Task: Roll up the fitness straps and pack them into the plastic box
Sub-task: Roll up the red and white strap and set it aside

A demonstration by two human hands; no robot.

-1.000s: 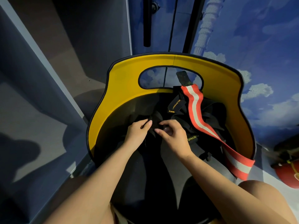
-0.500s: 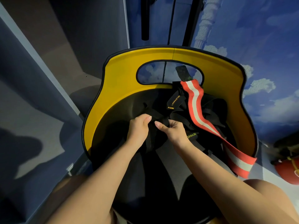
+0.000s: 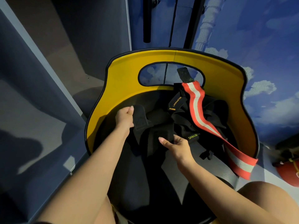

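Note:
A pile of black fitness straps (image 3: pixel 163 126) lies on the black seat of a yellow-backed chair (image 3: pixel 123 81). My left hand (image 3: pixel 125 118) is closed on the padded end of one black strap (image 3: pixel 140 117), lifted at the pile's left. My right hand (image 3: pixel 177 145) pinches the lower part of that same black strap near the pile's front. A red strap with a white stripe (image 3: pixel 203 122) runs from the chair back down over the seat's right edge. No plastic box is in view.
A dark grey partition (image 3: pixel 40 78) stands to the left. Behind the chair is a blue wall with painted clouds (image 3: pixel 258 46) and black vertical bars (image 3: pixel 146 21). A red round object (image 3: pixel 289 173) sits on the floor at the right. My bare knees frame the seat's front.
My left hand has moved left and up, drawing a black strap end out of the pile. My right hand has dropped toward me and now grips the strap lower down.

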